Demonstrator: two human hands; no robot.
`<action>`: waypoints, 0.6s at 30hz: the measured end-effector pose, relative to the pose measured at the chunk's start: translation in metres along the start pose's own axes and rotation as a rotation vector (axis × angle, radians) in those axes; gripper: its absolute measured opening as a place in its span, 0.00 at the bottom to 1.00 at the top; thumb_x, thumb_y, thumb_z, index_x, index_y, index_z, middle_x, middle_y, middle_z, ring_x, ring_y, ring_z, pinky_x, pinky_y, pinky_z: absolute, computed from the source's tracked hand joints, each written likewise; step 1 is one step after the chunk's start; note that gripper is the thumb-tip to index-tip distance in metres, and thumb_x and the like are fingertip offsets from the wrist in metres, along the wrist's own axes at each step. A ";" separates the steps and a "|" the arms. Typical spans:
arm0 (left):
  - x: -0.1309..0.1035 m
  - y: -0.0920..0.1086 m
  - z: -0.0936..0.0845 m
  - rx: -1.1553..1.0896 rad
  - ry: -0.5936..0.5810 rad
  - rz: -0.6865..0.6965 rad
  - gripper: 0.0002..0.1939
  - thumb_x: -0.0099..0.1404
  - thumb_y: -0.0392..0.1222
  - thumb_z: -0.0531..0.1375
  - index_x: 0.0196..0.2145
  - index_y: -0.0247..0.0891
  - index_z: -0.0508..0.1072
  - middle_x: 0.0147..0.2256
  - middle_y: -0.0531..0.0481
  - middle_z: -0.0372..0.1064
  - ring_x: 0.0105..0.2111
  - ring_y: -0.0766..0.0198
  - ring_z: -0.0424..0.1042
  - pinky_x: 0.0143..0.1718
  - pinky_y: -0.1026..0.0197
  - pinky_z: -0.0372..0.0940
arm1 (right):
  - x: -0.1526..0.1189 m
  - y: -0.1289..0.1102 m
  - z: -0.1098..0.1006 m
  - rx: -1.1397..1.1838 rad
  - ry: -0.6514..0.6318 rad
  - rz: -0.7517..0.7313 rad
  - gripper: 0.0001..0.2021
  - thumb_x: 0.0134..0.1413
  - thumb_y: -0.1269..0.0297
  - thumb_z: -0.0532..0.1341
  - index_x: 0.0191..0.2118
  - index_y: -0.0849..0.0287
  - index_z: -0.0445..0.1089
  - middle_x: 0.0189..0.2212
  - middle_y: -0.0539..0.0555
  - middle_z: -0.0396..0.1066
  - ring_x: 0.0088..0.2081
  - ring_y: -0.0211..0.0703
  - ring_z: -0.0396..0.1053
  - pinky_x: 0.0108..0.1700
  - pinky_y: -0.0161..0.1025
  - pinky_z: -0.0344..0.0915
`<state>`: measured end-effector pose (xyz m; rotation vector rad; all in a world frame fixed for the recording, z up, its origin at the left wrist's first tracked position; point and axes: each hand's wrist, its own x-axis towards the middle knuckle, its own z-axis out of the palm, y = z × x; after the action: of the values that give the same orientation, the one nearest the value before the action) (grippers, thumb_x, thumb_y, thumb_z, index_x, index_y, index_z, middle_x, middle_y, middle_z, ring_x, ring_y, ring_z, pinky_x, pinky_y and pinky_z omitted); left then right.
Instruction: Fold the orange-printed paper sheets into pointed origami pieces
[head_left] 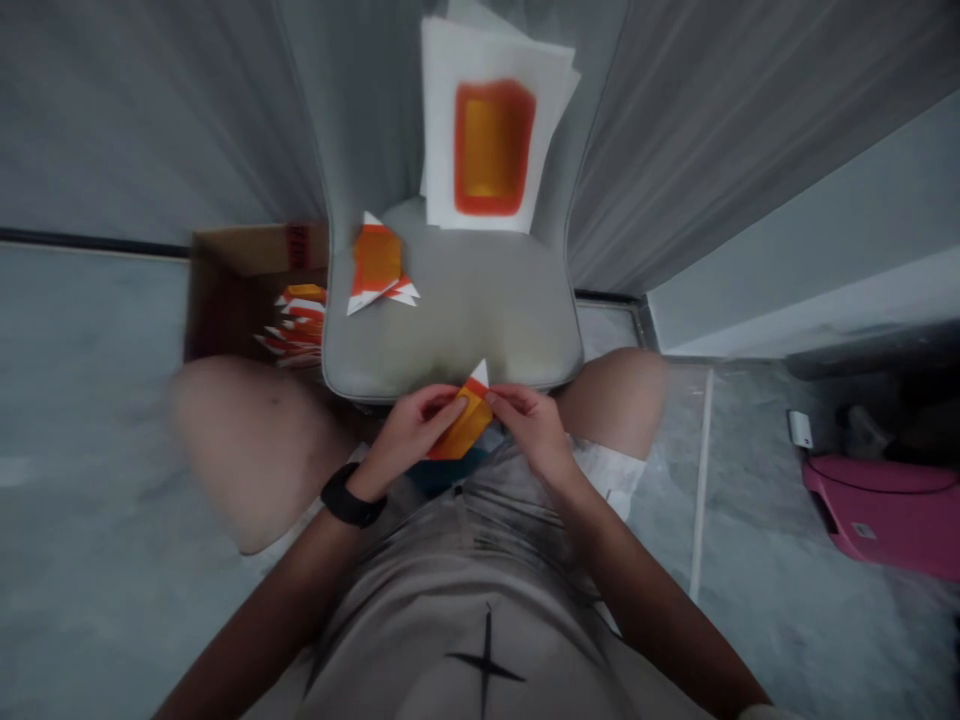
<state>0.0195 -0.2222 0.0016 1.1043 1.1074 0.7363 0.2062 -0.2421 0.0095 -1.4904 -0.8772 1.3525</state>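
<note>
Between my two hands is a folded paper piece point(466, 424), orange and red with a white pointed tip facing up. My left hand point(420, 425) pinches its left side, thumb on top. On its right edge, the thumb and fingers of my right hand point(531, 418) are closed. The piece is held over my lap, just in front of the grey chair's point(457, 320) front edge. On the seat's left part lie other folded papers point(379, 262) in the same colours. A stack of white sheets point(442, 130) printed with an orange-and-red shape leans at the chair's back.
A cardboard box point(251, 252) with several folded paper pieces point(300, 325) stands on the floor left of the chair. To the right are a pink plastic object point(892, 515) and a small white item point(800, 429). Grey curtains point(150, 110) hang behind.
</note>
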 end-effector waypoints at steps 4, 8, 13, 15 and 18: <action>0.005 0.010 0.010 -0.008 0.165 0.118 0.25 0.59 0.63 0.71 0.41 0.38 0.82 0.38 0.46 0.81 0.38 0.58 0.77 0.41 0.59 0.71 | -0.006 -0.004 0.006 -0.016 0.000 -0.045 0.16 0.49 0.49 0.73 0.39 0.54 0.81 0.37 0.54 0.83 0.40 0.48 0.80 0.47 0.44 0.75; 0.007 0.018 0.012 -0.117 0.193 0.068 0.24 0.57 0.62 0.72 0.40 0.38 0.83 0.37 0.47 0.81 0.36 0.59 0.77 0.38 0.60 0.71 | -0.013 -0.013 0.010 0.010 -0.013 -0.097 0.13 0.50 0.52 0.73 0.39 0.53 0.81 0.38 0.53 0.83 0.39 0.46 0.79 0.47 0.44 0.75; 0.005 0.020 0.010 -0.199 0.167 -0.024 0.25 0.57 0.63 0.72 0.38 0.37 0.83 0.34 0.48 0.80 0.32 0.62 0.75 0.33 0.62 0.70 | -0.016 -0.015 0.010 -0.049 -0.048 -0.075 0.13 0.52 0.51 0.71 0.37 0.54 0.82 0.34 0.53 0.82 0.35 0.45 0.77 0.41 0.41 0.73; 0.005 0.019 0.010 -0.195 0.151 -0.030 0.26 0.57 0.64 0.72 0.38 0.37 0.83 0.34 0.48 0.81 0.32 0.61 0.76 0.33 0.62 0.70 | -0.018 -0.015 0.009 -0.077 -0.071 -0.047 0.14 0.54 0.49 0.70 0.36 0.55 0.82 0.33 0.53 0.81 0.34 0.45 0.76 0.38 0.40 0.72; 0.006 0.018 0.011 -0.175 0.153 -0.026 0.27 0.59 0.66 0.70 0.38 0.38 0.83 0.36 0.47 0.81 0.33 0.60 0.77 0.34 0.62 0.71 | -0.020 -0.018 0.008 -0.139 -0.073 -0.052 0.14 0.54 0.49 0.69 0.36 0.55 0.83 0.32 0.53 0.81 0.32 0.44 0.75 0.35 0.39 0.71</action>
<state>0.0324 -0.2143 0.0175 0.8957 1.1608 0.8910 0.1964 -0.2531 0.0328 -1.5200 -1.0684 1.3370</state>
